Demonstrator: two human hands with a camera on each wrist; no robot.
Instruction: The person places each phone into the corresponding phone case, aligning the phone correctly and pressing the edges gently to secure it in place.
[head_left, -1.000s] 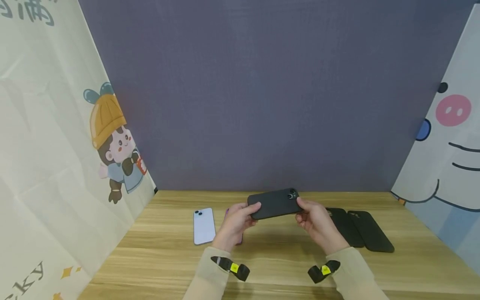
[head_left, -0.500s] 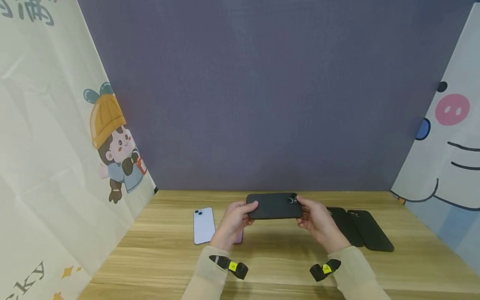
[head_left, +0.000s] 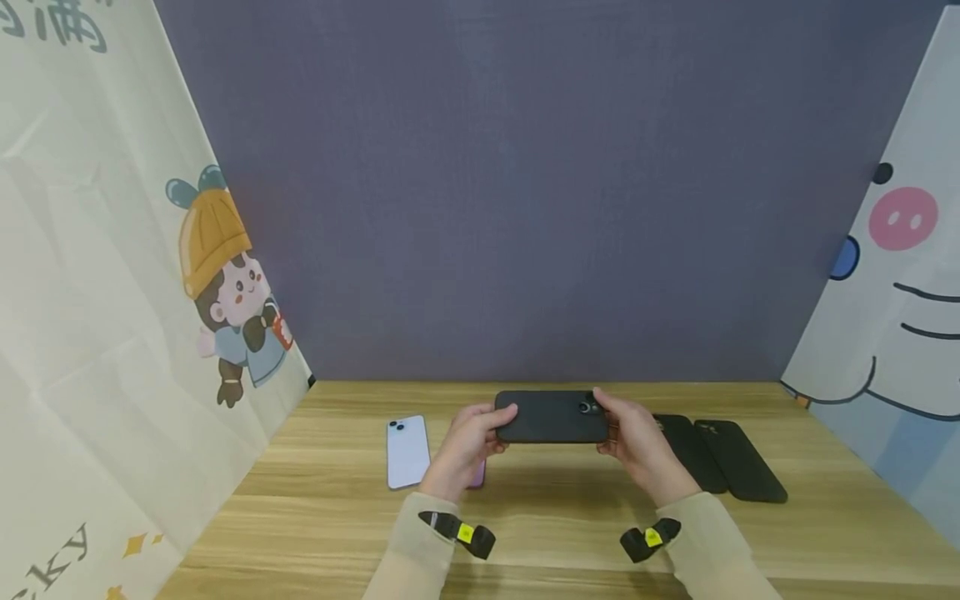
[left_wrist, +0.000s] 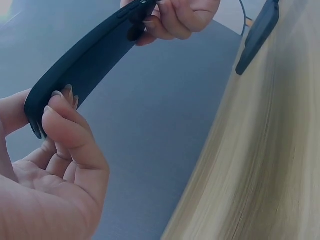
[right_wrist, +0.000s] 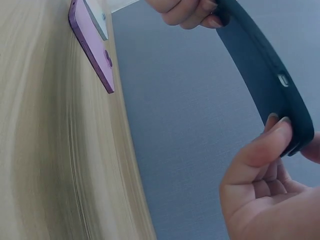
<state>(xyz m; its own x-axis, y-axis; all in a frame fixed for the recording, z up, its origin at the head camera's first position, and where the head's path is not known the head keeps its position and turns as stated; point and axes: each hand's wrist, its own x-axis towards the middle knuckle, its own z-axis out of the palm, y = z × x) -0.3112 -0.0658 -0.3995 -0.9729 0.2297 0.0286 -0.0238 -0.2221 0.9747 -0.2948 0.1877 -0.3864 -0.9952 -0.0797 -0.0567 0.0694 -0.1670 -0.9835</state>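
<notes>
Left hand (head_left: 467,443) and right hand (head_left: 637,442) each pinch, between thumb and fingers, one end of a black-cased phone (head_left: 546,417). It is held lengthwise above the tabletop (head_left: 555,533), its camera lenses near the right thumb. Beyond the left hand lies a purple phone (right_wrist: 91,42), partly hidden, then a pale phone (head_left: 408,452); near the right hand, two black cases (head_left: 742,462).
</notes>
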